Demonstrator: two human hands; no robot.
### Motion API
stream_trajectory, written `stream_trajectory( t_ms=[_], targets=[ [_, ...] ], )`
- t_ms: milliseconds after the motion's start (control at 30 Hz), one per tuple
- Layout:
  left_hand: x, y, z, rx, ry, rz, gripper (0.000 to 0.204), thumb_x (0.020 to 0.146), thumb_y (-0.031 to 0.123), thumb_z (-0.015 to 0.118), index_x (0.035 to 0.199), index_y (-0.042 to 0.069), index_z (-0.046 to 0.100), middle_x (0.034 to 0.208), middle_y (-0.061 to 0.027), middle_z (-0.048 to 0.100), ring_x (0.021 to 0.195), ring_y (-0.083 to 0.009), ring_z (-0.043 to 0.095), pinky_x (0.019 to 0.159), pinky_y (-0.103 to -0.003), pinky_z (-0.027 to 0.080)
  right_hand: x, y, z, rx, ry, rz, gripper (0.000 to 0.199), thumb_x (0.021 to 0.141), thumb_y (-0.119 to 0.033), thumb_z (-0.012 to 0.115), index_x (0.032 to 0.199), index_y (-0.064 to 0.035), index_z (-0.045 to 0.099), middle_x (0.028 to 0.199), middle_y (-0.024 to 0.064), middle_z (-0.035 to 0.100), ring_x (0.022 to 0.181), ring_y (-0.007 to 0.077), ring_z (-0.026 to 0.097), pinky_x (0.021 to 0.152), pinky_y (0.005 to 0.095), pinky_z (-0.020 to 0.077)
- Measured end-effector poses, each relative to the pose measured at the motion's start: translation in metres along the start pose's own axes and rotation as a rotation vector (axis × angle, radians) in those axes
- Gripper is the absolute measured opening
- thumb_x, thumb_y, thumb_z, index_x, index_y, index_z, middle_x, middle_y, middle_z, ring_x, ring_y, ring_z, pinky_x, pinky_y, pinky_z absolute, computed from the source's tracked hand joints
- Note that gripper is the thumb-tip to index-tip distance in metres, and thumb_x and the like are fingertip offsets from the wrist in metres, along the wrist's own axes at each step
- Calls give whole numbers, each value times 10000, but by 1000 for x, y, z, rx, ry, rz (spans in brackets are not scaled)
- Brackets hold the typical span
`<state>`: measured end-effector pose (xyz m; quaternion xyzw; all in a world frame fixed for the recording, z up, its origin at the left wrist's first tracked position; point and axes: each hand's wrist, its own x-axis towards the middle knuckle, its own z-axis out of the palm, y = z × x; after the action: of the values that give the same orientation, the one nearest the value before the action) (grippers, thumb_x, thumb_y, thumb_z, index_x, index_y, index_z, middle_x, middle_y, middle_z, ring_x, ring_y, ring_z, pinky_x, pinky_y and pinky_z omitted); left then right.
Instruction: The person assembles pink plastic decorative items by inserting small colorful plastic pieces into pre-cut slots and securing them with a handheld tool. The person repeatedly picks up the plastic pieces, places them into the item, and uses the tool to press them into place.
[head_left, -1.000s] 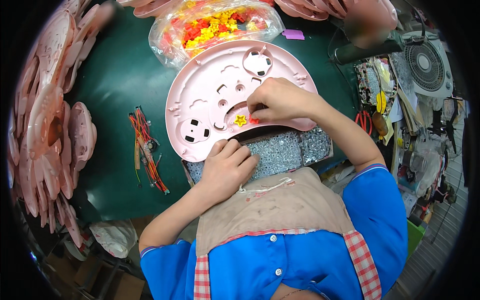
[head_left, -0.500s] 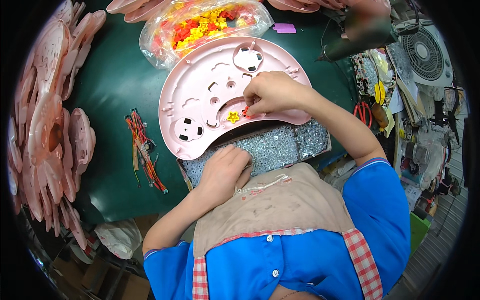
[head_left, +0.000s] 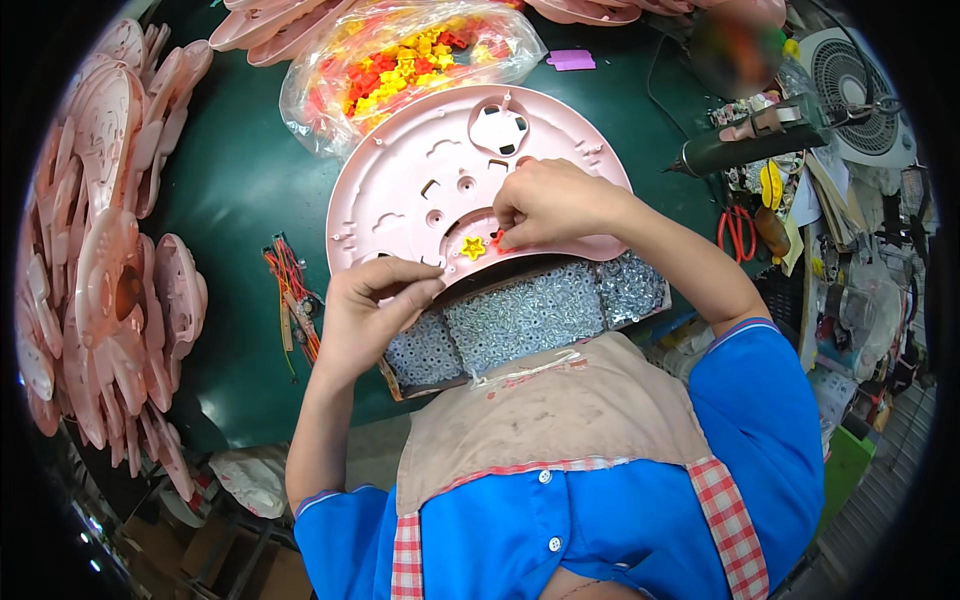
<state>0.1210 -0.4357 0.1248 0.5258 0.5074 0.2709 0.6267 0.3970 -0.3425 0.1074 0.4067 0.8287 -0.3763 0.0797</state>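
Note:
A pink curved plastic panel (head_left: 400, 160) lies in front of me, hollow side up. My right hand (head_left: 560, 205) is closed, thumb and fingers pinching a red star piece (head_left: 499, 240) at the slot near the panel's inner curve. Beside it a yellow star piece (head_left: 473, 247) sits in the same slot. My left hand (head_left: 372, 305) covers the panel's lower left lobe. Its thumb and index finger close around the inner edge there, with a slight gap between the tips. Below the panel stands an open box of small metal screws (head_left: 520, 312).
A clear bag of red and yellow stars (head_left: 410, 65) lies beyond the panel. Pink shells (head_left: 110, 260) pile up at left, near bundled wires (head_left: 292, 300). At right are a dark pointed tool (head_left: 750, 140), red-handled pliers (head_left: 737, 232) and a fan (head_left: 850, 95).
My left hand has moved from over the screw box up and left onto the panel. The panel has shifted slightly right and nearer. The dark tool at right has swung right and nearer.

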Motion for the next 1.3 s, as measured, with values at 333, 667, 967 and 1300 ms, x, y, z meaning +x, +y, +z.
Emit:
stream_trajectory(
  t_ms=[333,667,967,1300],
  targets=[
    [73,-2,0,513,-222,290,104,850,72,793,953,74,809,895,-31,696,883,-161,671,840,-337,528,4,9,1,-144,60,-192,169,786,-240,803,892,-108,793,828,96,762,842,290,757,739,428,578],
    [93,-18,6,808,-236,627,133,683,171,863,791,162,785,866,18,578,949,-190,548,901,-369,378,-55,-24,31,-68,69,-350,176,785,-188,772,904,-68,724,873,126,711,753,314,723,679,434,580],
    [94,-9,7,837,-263,559,104,688,160,842,770,144,781,846,7,549,917,-205,530,877,-370,364,-78,-24,72,-41,182,-294,124,851,-137,701,773,-51,658,762,97,600,678,314,683,593,469,539],
    [95,-4,23,1029,-197,508,108,720,156,781,809,101,753,903,-49,607,966,-244,565,874,-393,402,-69,-13,49,567,292,-308,202,814,-3,751,1010,10,799,911,137,778,818,233,771,731,325,604]
  ],
)
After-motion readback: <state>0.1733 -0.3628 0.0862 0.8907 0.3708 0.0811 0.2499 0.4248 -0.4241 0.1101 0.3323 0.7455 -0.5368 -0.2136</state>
